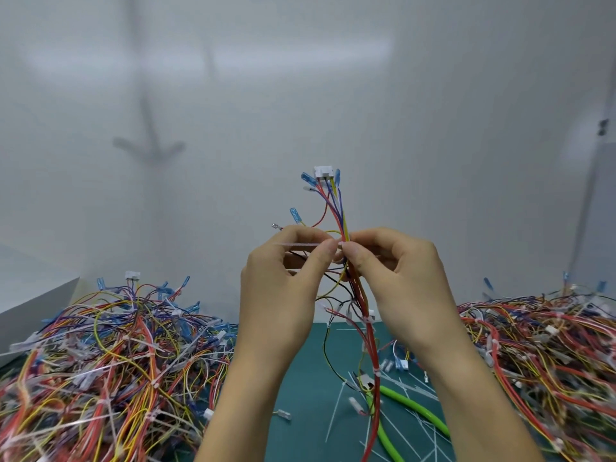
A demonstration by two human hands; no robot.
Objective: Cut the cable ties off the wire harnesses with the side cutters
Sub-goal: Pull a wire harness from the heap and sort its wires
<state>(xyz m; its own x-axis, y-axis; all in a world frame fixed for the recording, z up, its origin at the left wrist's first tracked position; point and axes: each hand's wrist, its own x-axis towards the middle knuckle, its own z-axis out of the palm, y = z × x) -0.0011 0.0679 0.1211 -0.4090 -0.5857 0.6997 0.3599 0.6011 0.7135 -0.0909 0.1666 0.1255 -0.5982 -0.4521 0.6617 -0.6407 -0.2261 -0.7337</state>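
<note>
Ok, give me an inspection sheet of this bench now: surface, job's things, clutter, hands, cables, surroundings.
Surface: green mat, bare only in the middle.
Job's things: one harness held upright, white connector on top; cable tie sticks out leftward from it; side cutters with green handles lie on the mat, in neither hand.
Clutter: cut tie strips and loose terminals on the mat.
Hands: left hand pinches the cable tie; right hand pinches the harness beside it.
Cables: tangled left pile and right pile, ties visible in both.
Surroundings: white wall behind; white box far left.
</note>
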